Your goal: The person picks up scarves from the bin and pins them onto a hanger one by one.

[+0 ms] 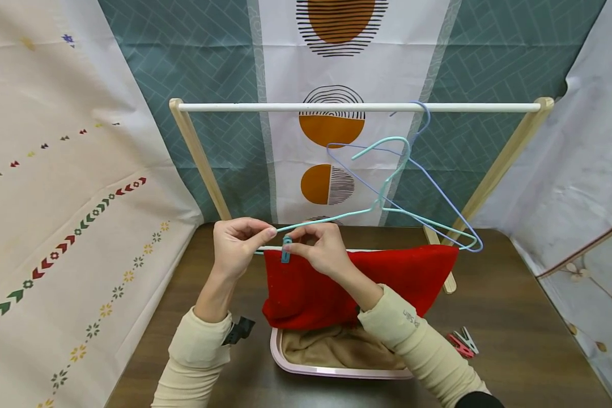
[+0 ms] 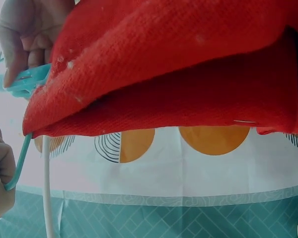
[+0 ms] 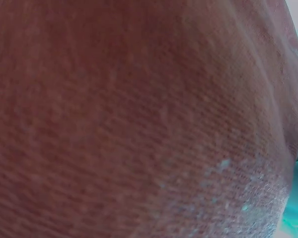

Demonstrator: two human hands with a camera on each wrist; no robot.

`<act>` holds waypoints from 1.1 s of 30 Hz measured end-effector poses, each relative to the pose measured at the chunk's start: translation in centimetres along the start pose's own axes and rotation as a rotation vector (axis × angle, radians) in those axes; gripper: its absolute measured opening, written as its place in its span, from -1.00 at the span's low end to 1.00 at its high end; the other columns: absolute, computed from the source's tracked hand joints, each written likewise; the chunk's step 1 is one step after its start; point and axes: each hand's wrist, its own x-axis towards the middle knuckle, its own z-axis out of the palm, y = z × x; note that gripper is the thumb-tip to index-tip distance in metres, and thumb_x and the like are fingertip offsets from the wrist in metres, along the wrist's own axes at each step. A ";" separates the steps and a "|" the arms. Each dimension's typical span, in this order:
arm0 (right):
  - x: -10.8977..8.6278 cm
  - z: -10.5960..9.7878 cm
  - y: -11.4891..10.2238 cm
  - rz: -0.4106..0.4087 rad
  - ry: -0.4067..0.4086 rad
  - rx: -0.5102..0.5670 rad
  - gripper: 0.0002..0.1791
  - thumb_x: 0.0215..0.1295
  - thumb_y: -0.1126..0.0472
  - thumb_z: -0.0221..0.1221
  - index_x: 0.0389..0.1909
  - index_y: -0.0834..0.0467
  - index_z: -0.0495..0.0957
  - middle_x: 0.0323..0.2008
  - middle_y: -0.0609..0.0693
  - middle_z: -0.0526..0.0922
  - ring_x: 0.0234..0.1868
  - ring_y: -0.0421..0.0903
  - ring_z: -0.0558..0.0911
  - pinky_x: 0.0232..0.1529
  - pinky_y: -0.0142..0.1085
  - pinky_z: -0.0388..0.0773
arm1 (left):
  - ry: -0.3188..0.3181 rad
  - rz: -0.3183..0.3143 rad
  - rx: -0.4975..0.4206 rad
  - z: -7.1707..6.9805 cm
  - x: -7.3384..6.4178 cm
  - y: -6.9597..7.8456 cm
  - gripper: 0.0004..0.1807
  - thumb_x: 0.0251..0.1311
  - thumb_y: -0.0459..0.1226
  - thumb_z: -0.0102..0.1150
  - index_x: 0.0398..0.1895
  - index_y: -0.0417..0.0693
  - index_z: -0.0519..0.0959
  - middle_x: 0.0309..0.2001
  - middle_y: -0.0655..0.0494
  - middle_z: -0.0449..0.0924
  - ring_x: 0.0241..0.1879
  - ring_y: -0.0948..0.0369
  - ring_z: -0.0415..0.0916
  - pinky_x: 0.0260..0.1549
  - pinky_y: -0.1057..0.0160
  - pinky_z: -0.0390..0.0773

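Note:
In the head view my left hand [image 1: 238,242] pinches the left end of a mint-green hanger [image 1: 331,219]. A red cloth [image 1: 306,294] hangs folded over the hanger's lower bar. Near its left edge, my right hand [image 1: 320,249] pinches a teal clothespin [image 1: 285,250], which points down over the cloth's top edge. The left wrist view shows the clothespin [image 2: 30,79] at the corner of the red cloth [image 2: 139,64], with the left hand's fingers [image 2: 1,163] round the hanger end. Red cloth fills most of the right wrist view.
A white rail [image 1: 245,107] on wooden legs stands behind, carrying a lilac hanger [image 1: 438,190]. Below the cloth sits a pale pink basket [image 1: 336,372] with brown cloth [image 1: 331,348] inside. Red and white clothespins [image 1: 461,343] lie on the table [image 1: 515,317] at right.

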 end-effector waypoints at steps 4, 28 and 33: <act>-0.1 0.2 0.8 -0.007 0.002 0.006 -0.89 -0.06 0.40 0.33 -0.46 0.33 0.64 -0.49 0.08 0.64 -0.55 -0.16 0.51 -0.50 -0.35 0.51 | 0.012 0.004 -0.008 0.2 -0.1 0.0 -0.70 -0.13 -0.32 0.40 -0.65 -0.47 0.58 -0.64 0.16 0.60 -0.75 0.36 0.33 -0.77 0.47 0.31; -1.5 -0.8 1.1 -0.118 -0.097 -0.125 -0.67 0.01 0.35 0.30 -0.13 0.26 0.60 -0.23 0.05 0.66 -0.48 -0.17 0.57 -0.40 -0.32 0.55 | -0.120 -0.150 0.169 -0.5 -0.6 -0.2 -0.81 -0.14 -0.46 0.36 -0.63 -0.48 0.57 -0.62 0.21 0.60 -0.74 0.25 0.42 -0.74 0.39 0.43; -3.2 -2.2 1.1 -0.163 -0.080 -0.094 -0.65 0.02 0.38 0.29 -0.10 0.29 0.57 -0.15 0.09 0.62 -0.33 -0.03 0.60 -0.28 -0.32 0.56 | -0.115 -0.107 0.198 -0.6 -0.7 -0.1 -0.92 -0.18 -0.59 0.31 -0.65 -0.45 0.57 -0.64 0.21 0.57 -0.75 0.27 0.36 -0.78 0.40 0.36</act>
